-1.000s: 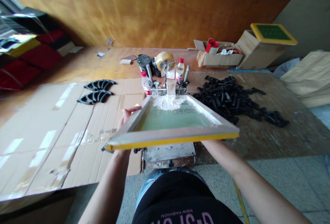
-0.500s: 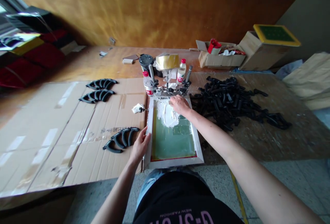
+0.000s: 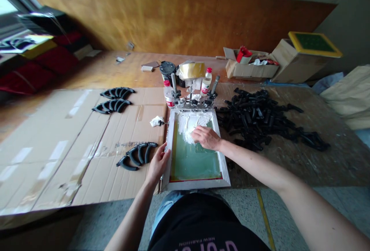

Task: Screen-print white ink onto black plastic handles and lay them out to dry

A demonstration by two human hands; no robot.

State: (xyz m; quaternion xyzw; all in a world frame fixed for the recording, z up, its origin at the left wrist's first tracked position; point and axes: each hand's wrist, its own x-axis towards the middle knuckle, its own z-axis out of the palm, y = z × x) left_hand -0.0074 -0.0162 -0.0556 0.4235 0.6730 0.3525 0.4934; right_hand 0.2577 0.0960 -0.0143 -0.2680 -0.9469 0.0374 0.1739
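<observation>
A printing screen frame lies flat on the table in front of me, green mesh inside, white ink spread across its far half. My left hand grips the frame's left rail. My right hand is closed on a squeegee I can barely see, pressed on the mesh at the ink's near edge. Metal clamps hold the frame's far end.
Curved black plastic parts lie in small sets on cardboard to the left. A big pile of black parts sits to the right. Bottles, a tape roll and a pot stand behind the clamps. Cardboard boxes sit at the far right.
The frame was tilted up a second ago and now lies flat. My left hand went to its left rail. My right hand has drawn from the far end toward me over the ink.
</observation>
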